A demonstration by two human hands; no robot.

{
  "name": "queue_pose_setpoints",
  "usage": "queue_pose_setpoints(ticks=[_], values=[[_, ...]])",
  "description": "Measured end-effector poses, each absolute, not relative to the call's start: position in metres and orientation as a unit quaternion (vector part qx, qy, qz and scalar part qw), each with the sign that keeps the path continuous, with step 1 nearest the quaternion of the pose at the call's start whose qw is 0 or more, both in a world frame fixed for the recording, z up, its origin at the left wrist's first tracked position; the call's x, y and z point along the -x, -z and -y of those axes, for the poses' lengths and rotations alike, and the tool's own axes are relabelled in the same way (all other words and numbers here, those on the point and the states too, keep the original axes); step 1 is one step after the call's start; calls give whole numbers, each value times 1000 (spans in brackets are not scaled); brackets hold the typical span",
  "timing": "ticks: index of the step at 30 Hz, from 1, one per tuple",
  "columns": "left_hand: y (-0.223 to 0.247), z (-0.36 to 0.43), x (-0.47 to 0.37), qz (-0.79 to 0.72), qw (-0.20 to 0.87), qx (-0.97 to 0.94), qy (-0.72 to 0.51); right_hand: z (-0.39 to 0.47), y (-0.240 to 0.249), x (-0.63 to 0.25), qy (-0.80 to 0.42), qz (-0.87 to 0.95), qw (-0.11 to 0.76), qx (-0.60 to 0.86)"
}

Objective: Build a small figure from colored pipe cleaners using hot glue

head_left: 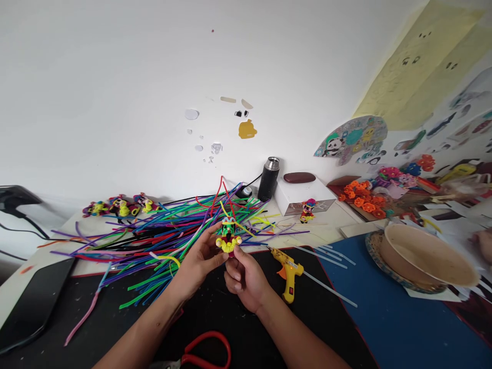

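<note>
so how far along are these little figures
The cluster of figures at the far left, apparently three, and the lone figure by the white box look done. The left hand and right hand hold another, the held figure, its head and bumpy yellow part already formed. Perhaps left: trimming stems that seem to poke out around its head, though some may belong to the pile of stems behind.

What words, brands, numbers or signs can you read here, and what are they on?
No text is readable in this view.
Yellow plastic glue gun: a pale label on its body, too small and blurred to read.
Black cylindrical flask with a silver top: a faint mark low on its side, too small to make out.
Small yellow-and-green fuzzy figure: no lettering visible.
</note>
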State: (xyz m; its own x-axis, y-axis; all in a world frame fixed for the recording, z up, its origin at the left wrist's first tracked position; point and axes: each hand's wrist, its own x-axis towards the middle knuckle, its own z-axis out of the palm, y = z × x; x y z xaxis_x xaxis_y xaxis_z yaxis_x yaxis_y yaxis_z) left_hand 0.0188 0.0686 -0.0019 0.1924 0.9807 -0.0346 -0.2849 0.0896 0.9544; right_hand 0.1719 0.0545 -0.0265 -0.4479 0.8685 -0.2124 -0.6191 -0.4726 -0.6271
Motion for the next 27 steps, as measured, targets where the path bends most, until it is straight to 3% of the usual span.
queue_pose_setpoints(ticks=[27], values=[[0, -71, -21, -313, 728, -312, -524, -53, 17, -177, -804, 268, 468, 249]])
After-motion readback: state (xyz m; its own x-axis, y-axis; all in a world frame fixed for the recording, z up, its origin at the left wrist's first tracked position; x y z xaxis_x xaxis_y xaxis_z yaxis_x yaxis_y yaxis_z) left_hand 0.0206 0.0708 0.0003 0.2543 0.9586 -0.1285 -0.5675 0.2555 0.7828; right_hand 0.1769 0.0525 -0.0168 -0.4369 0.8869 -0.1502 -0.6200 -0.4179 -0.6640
